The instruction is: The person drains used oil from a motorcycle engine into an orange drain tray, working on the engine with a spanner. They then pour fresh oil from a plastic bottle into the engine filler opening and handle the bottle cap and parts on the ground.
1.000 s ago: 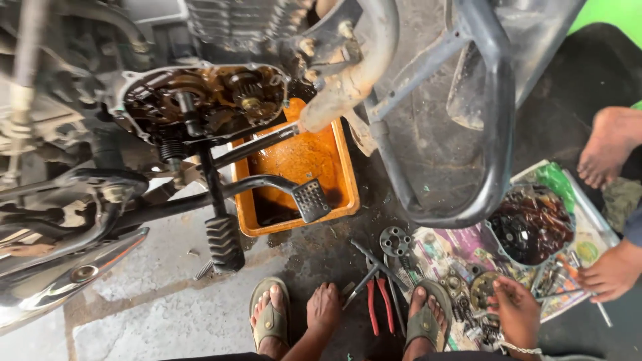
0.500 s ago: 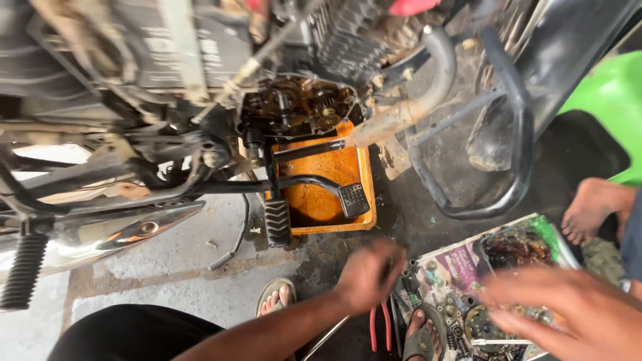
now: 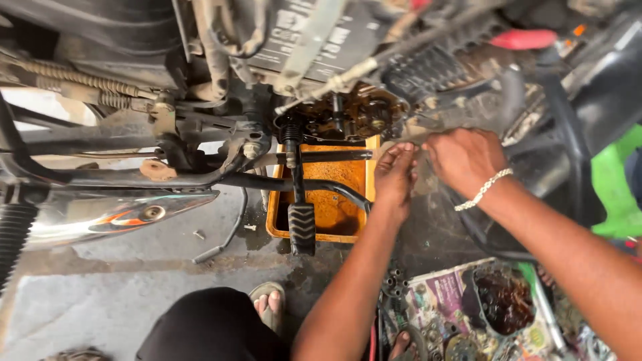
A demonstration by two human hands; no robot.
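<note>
Orange drain tray (image 3: 348, 175) sits on the floor under the open engine case (image 3: 348, 115), holding dark oil. Your left hand (image 3: 396, 175) has its fingers pinched together just below the case's right edge; what they grip is too small to tell. Your right hand (image 3: 465, 159) is curled beside it, touching the engine, its grasp hidden. A kick pedal (image 3: 301, 227) hangs over the tray.

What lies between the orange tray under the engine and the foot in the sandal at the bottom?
In the head view, a black foot pedal overhangs the orange tray's near edge; beyond it only wet, stained concrete floor reaches the sandalled foot.
</note>
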